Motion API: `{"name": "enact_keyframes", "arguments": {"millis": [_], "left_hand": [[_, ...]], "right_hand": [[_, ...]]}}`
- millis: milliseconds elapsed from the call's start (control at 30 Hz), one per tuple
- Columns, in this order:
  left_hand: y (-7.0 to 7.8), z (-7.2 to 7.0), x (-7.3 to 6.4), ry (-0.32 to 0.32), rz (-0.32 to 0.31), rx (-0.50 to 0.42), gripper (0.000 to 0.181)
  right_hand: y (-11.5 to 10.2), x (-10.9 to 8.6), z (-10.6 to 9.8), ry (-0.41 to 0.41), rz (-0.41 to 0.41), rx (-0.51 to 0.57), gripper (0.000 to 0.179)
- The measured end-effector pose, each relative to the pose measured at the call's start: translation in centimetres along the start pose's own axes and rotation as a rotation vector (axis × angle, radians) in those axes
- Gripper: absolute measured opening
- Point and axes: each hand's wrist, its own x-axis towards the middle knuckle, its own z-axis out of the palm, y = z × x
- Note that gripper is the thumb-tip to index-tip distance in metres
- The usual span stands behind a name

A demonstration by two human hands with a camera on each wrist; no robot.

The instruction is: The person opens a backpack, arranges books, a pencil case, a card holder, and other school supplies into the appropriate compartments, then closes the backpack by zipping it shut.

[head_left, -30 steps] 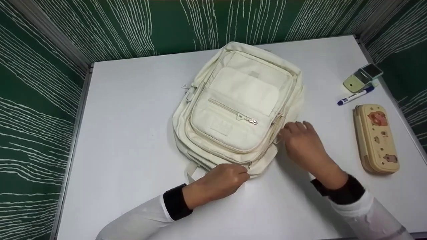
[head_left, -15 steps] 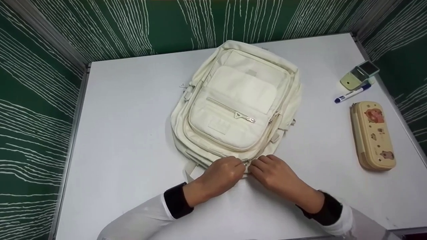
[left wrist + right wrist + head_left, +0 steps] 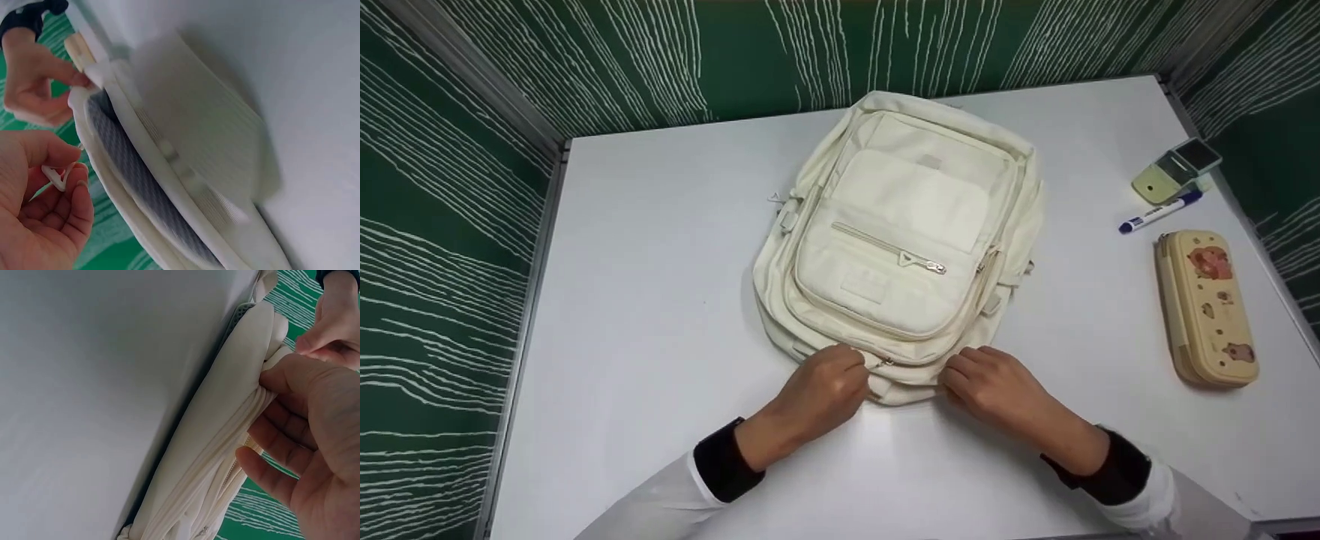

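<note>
I am working on the cream backpack (image 3: 915,195), which is lying front side up in the middle of the white surface (image 3: 660,255), its bottom edge facing me. The step in hand appears to be drawing the triangular zip pull (image 3: 57,180) along that edge. My left hand (image 3: 819,392) is pinching this pull between thumb and fingers; the metal slider (image 3: 888,363) is sitting just beside it, on the side toward my right hand (image 3: 997,388). The right hand is gripping the fabric near the bottom right corner, apparently bracing it. Whether this action is opening or closing the backpack, I cannot tell. The next move seems to be calling for a steady pull in line with the edge, the right hand keeping the cloth taut so that it is not bunching at the slider.

Compared with half a second ago, the slider is sitting farther left along the edge, and my hands, then nearly meeting, are now standing clearly apart, the left having shifted more. The pencil case (image 3: 1211,307) and marker pen (image 3: 1160,212) are remaining at the right
</note>
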Motion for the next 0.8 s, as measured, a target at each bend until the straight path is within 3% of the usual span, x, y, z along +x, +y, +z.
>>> {"name": "enact_keyframes", "arguments": {"millis": [233,467,800], "left_hand": [[-1.3,-1.3,-1.1,0.059,-0.068,0.009,0.029],[-1.5,-2.3,-1.9,0.079,-0.146,0.004,0.033],[-0.9,-2.2,-2.0,0.069,-0.114,-0.008,0.031]], "right_hand": [[0.8,-0.7,-0.6,0.005,0.030,-0.022,0.024],[2.1,-1.4,-1.5,-0.028,0.081,-0.028,0.025],[4.0,-2.6,-2.4,-0.025,0.143,-0.061,0.028]]}}
